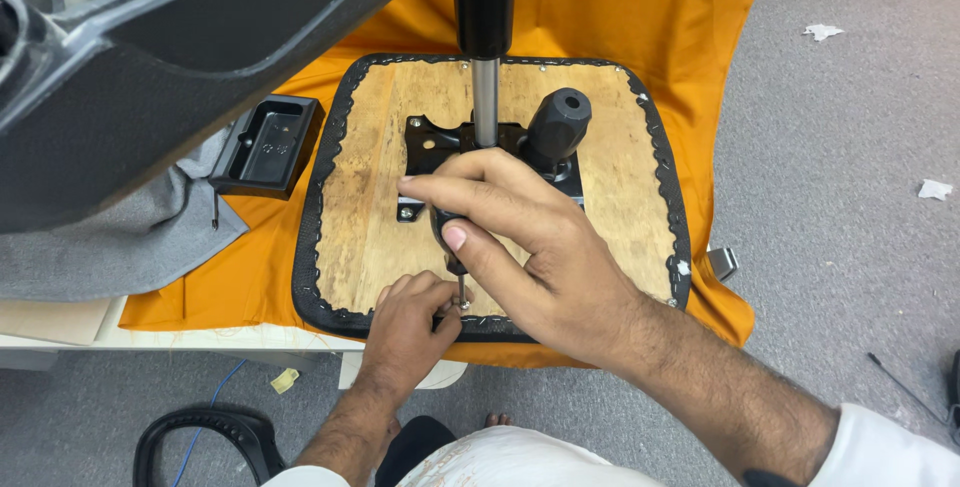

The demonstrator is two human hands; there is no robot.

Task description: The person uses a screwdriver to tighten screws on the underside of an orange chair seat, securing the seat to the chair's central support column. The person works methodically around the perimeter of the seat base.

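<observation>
Screwdriver stands nearly upright over the near edge of the upturned chair seat base, its tip on a small screw close to the stapled black rim. Right hand wraps the dark handle, fingers curled closed around it, thumb pressed on the near side. Left hand sits just near of it, thumb and forefinger pinched at the screw and shaft tip; other fingers folded in.

Handling, judged: tool is rigid and light, handle thick enough for a full-palm grip, which is the best hold; the thin metal shaft would be slippery. Screw is tiny, hard, easy to drop; pinch at the head only.

Orientation: long axis of the screwdriver runs roughly vertical, tilted slightly, handle end up and to the far left, tip pointing down into the wooden panel.

Surroundings: black metal mounting plate and gas lift cylinder occupy the panel centre, with 1 black knob to their right. Orange cloth lies under the seat. Black plastic tray rests to the left on the cloth.
</observation>
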